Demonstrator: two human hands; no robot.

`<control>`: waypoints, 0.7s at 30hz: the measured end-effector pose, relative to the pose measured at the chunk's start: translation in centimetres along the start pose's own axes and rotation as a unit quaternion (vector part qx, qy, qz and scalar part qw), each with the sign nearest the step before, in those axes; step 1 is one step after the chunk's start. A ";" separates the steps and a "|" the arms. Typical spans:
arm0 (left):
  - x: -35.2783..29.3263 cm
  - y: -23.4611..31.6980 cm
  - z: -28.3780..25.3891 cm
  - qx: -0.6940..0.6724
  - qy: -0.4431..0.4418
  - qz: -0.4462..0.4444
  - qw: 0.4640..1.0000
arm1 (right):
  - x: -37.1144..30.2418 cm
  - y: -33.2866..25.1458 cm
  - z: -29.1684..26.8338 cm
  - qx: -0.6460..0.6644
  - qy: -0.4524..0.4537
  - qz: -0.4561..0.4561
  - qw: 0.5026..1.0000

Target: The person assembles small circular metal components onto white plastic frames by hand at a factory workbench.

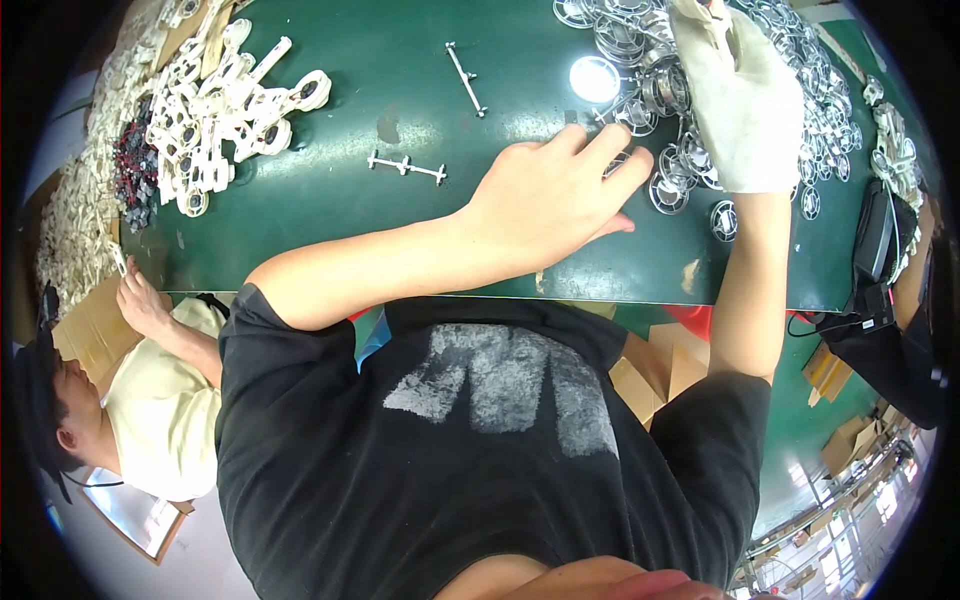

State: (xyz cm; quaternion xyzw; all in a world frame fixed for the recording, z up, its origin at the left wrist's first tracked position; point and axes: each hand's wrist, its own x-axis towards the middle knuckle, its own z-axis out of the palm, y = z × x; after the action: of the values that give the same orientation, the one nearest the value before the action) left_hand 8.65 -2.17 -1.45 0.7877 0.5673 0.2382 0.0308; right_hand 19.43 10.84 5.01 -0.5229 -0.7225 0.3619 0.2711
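My left hand (556, 190) is bare and reaches over the green table with its fingers apart. Its fingertips are at the near left side of a pile of shiny chrome ring-shaped parts (668, 190), and one ring shows between the fingers. On my right hand (745, 100) is a whitish work glove. It lies over the chrome pile, fingers bent together near the top edge of the picture; what they grip, if anything, is hidden. A bright round reflective disc (595, 79) lies beyond my left fingertips.
Two thin bar-shaped parts (466, 80) (406, 167) lie mid-table. A heap of cream-white ringed parts (215, 120) is at the left, beside dark red-and-black small pieces (135, 165). A co-worker (150, 400) sits at the left. A dark device (875, 235) with cables is at the right edge.
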 end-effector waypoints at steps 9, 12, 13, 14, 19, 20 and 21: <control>0.9 -4.9 -5.1 -0.270 0.135 0.045 0.952 | -0.5 2.5 -0.2 -0.197 -0.081 -0.187 0.959; 1.0 -7.4 -5.5 -0.237 0.147 0.030 0.960 | -1.9 2.6 0.8 -0.189 -0.092 -0.278 0.937; 1.2 -8.1 -5.8 -0.202 0.126 0.054 0.970 | -2.2 2.6 1.1 -0.190 -0.090 -0.296 0.932; 2.2 -10.6 -5.0 -0.113 0.206 0.224 0.946 | -2.4 2.3 1.4 -0.191 -0.090 -0.318 0.924; 0.3 -8.6 -4.9 -0.191 0.128 0.054 0.972 | -2.6 2.6 1.6 -0.212 -0.100 -0.328 0.915; 0.0 -8.5 -4.8 -0.217 0.132 0.051 0.966 | -2.6 2.5 1.7 -0.209 -0.103 -0.333 0.914; -0.1 -8.5 -4.6 -0.243 0.136 0.047 0.959 | -2.6 2.4 1.8 -0.206 -0.105 -0.338 0.912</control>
State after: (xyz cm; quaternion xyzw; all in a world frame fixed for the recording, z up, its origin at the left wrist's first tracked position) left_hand -0.71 -0.33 -0.12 0.7423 0.4533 0.4752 0.1330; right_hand 20.16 8.36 2.01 -0.2503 -0.9391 0.1448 0.1859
